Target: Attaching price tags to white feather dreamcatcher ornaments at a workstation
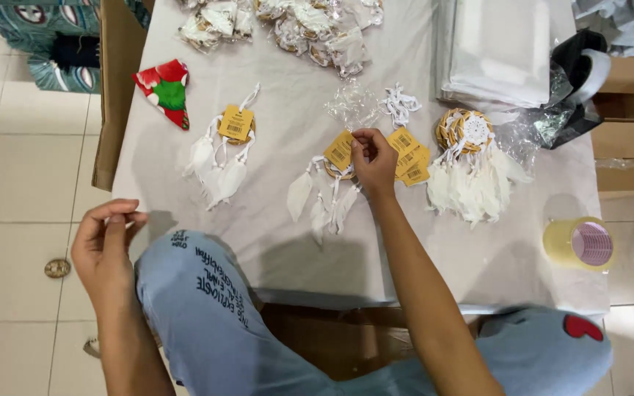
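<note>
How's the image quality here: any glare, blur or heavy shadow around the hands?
Head view: even, soft light; faint shadows under the right hand and the knee on the table. Left hand slightly motion-blurred. Mild glare on the plastic bags at the top. Edges bend a little, wide-lens style.
</note>
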